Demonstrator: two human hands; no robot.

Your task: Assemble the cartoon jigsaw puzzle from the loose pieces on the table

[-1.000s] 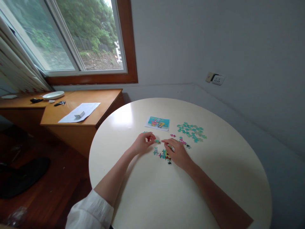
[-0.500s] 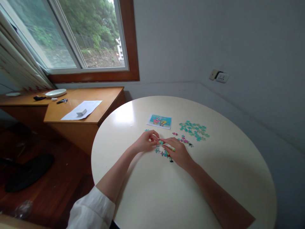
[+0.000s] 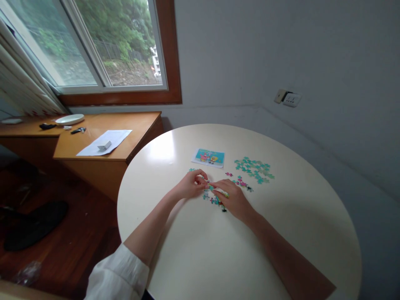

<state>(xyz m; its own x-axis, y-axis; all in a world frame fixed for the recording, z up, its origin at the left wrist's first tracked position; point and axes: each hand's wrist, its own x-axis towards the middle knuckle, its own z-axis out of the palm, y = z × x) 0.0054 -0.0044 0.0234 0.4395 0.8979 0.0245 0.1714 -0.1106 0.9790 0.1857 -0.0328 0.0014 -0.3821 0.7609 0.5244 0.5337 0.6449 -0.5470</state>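
Observation:
Both hands meet over a partly joined jigsaw puzzle (image 3: 215,200) lying on the round table. My left hand (image 3: 191,185) has its fingers curled, with thumb and forefinger closed near a small greenish puzzle piece (image 3: 210,187). From the other side, my right hand (image 3: 231,197) pinches at that same piece, its fingertips close to the left ones. Its fingers cover part of the joined pieces. Beyond the hands lies a picture card (image 3: 208,158) with cartoon figures on blue. Several pink and dark pieces (image 3: 242,182) are loose just past my right hand.
A spread of loose green pieces (image 3: 254,168) lies at the right on the cream table (image 3: 193,258). To the left, a wooden desk (image 3: 137,132) carries a paper sheet (image 3: 117,139), a small white box (image 3: 104,145) and a white plate (image 3: 70,119).
The view has shifted slightly. My fingertips have drawn a little closer over the puzzle piece, which shows less between them; otherwise both hands keep nearly the same place.

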